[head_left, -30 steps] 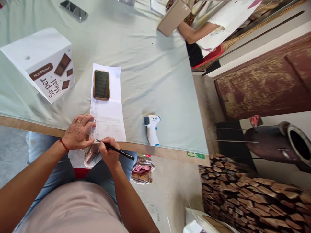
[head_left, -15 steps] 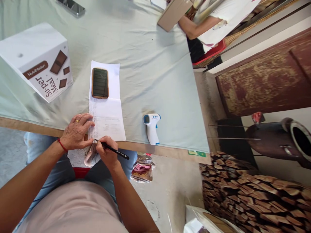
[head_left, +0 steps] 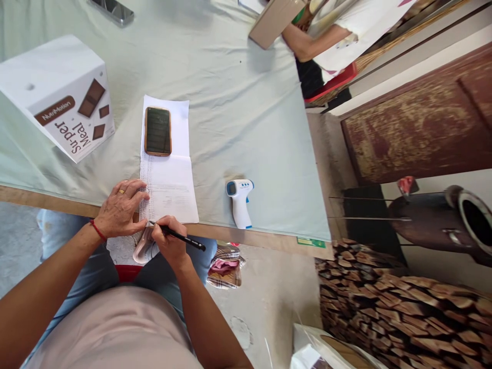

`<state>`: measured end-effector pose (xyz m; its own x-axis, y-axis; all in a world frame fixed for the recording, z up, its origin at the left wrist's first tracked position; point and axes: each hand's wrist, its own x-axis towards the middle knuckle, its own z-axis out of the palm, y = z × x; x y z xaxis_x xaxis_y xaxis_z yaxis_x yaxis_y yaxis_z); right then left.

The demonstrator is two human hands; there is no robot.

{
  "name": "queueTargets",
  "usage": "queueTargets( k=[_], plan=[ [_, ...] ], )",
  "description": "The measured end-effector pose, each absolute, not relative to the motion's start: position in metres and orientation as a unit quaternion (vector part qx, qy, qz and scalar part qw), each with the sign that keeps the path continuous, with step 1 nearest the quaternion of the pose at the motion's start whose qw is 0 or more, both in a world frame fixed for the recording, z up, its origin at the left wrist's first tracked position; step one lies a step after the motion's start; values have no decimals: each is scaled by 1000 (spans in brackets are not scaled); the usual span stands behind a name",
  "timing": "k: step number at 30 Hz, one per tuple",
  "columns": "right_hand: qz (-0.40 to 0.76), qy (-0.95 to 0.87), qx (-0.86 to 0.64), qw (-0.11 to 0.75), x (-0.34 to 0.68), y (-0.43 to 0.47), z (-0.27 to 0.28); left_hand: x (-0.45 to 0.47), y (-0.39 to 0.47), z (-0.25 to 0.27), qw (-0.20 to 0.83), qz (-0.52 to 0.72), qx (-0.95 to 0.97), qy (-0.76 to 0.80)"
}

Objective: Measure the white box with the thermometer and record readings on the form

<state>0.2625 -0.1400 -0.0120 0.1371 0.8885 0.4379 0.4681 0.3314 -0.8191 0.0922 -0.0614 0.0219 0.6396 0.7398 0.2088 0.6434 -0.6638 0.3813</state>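
Between the fingers of my right hand (head_left: 171, 240) is a black pen (head_left: 184, 238), its tip at the lower left corner of a white sheet of paper (head_left: 172, 177). Fingers spread, my left hand (head_left: 122, 209) lies flat across the paper's left edge and the tabletop. A column of small writing runs down that edge, and faint print shows lower on the sheet. Across the paper's upper half rests a smartphone (head_left: 158, 131) in a brown-edged case, its screen dark. The paper has a fold across its middle and hangs slightly at the table edge.
A white "Su-per Meal" box (head_left: 73, 110) stands left of the paper. To the right lies a white and blue infrared thermometer (head_left: 240, 202). Across the table (head_left: 265, 128), another person's arm (head_left: 307, 43) is beside a brown box (head_left: 274, 23). Stacked firewood (head_left: 384, 302) and a dark stove (head_left: 430, 220) stand at right.
The pen has tilted very slightly, its back end shifting a little to the right. Both hands and the paper hold nearly the same place.
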Motion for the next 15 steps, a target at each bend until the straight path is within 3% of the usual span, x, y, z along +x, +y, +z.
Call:
queueTargets(
  k=[15],
  plan=[
    [212,-602,-559,530,262,-140,-13,93,-61,25,144,168,892,394]
  ],
)
